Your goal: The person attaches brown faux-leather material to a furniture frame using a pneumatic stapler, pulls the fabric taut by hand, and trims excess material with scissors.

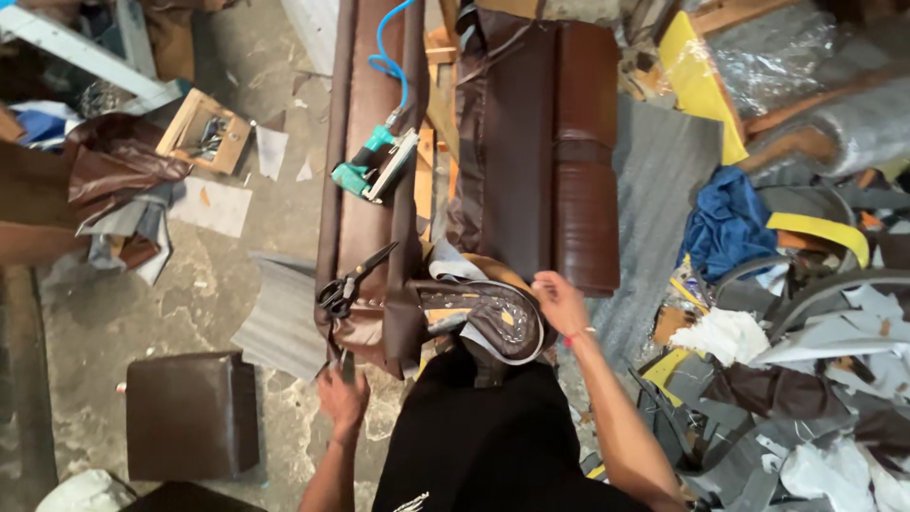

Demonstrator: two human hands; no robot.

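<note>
Floor: concrete floor [218, 284], littered with scraps.
Left hand [342, 396]: closed around a small tool at the brown leather cover [365, 284].
Right hand [559, 301]: open, fingers pressing the leather flap [493, 318].
Scissors [353, 282]: lying on the cover.

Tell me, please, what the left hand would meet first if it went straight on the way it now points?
Probably the brown leather panel just above the left hand, then the black scissors lying on it; depth is hard to judge from this overhead view.

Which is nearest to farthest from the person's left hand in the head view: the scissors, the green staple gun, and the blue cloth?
From the left hand:
1. Scissors, just above it on the brown upholstery.
2. Green staple gun, farther up the same brown panel, on a blue hose.
3. Blue cloth, far across to the right among the scraps.
</note>
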